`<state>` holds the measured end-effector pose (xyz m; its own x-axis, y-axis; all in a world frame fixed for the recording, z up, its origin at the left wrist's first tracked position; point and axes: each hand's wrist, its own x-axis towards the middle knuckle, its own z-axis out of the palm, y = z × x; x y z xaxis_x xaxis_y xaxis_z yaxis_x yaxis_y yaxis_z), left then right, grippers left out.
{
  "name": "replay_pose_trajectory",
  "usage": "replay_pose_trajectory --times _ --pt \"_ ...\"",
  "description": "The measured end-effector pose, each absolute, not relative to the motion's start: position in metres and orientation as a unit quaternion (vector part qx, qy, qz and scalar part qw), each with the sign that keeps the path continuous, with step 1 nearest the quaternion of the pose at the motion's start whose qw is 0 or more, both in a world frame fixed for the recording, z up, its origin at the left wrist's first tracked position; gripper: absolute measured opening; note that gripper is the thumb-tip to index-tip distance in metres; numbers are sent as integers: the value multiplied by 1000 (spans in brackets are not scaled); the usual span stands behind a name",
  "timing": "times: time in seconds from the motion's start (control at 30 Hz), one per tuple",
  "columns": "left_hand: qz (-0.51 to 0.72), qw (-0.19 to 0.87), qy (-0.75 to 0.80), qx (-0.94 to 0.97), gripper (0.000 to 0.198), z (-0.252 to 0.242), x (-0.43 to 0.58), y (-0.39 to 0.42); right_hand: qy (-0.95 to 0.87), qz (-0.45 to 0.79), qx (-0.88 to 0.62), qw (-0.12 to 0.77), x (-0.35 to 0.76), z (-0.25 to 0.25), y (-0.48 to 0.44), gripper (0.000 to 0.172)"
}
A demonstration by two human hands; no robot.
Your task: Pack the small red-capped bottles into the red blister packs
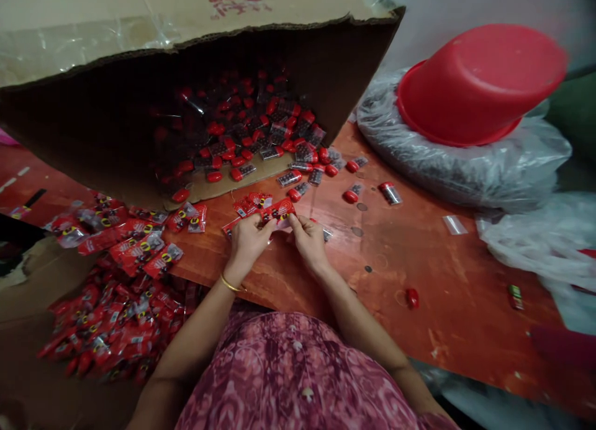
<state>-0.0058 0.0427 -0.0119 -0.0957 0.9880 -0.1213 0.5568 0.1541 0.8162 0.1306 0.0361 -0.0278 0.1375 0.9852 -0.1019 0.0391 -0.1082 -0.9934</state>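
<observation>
Between my two hands is a small red printed packet (278, 211), pinched at its lower edge from both sides. My left hand (249, 241), with a yellow bangle at the wrist, closes on its left part. My right hand (309, 239) closes on its right part, thumb and fingers pressed together. Just behind the hands lie more red printed packets (246, 204) on the red table (395, 256). A clear tube partly shows beside my right fingers. Clear tubes with red caps (289, 178) and dark contents lie beyond, at the box's opening.
A large cardboard box (298, 2) on its side holds many red-capped tubes. Finished-looking red packets (139, 244) lie at the table's left edge, above a lower heap (121, 331). At the right, a red tub (484, 82) sits on a plastic bag (447, 169).
</observation>
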Motion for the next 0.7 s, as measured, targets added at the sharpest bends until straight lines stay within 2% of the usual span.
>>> replay_pose_trajectory --times 0.07,0.13,0.27,0.37,0.47,0.53,0.63,0.7 --pt "203 234 702 642 20 -8 -8 44 -460 443 -581 505 136 -30 38 41" --pt "139 163 689 692 26 -4 -8 45 -466 425 -586 509 140 -29 39 41" --pt "190 91 662 719 58 3 -5 43 -490 376 -596 514 143 -25 34 45" --pt "252 80 655 707 56 7 -4 39 -485 345 -609 525 142 -24 30 47" --pt "309 156 613 710 48 6 -4 35 -473 353 -602 538 141 -24 27 45" --pt "350 276 575 686 45 3 -2 34 -474 374 -585 541 138 -25 26 41" --pt "416 482 536 555 43 -3 8 32 -483 398 -561 541 130 -26 23 37" --pt "457 559 525 451 41 -7 14 31 -497 404 -554 533 125 -27 19 39"
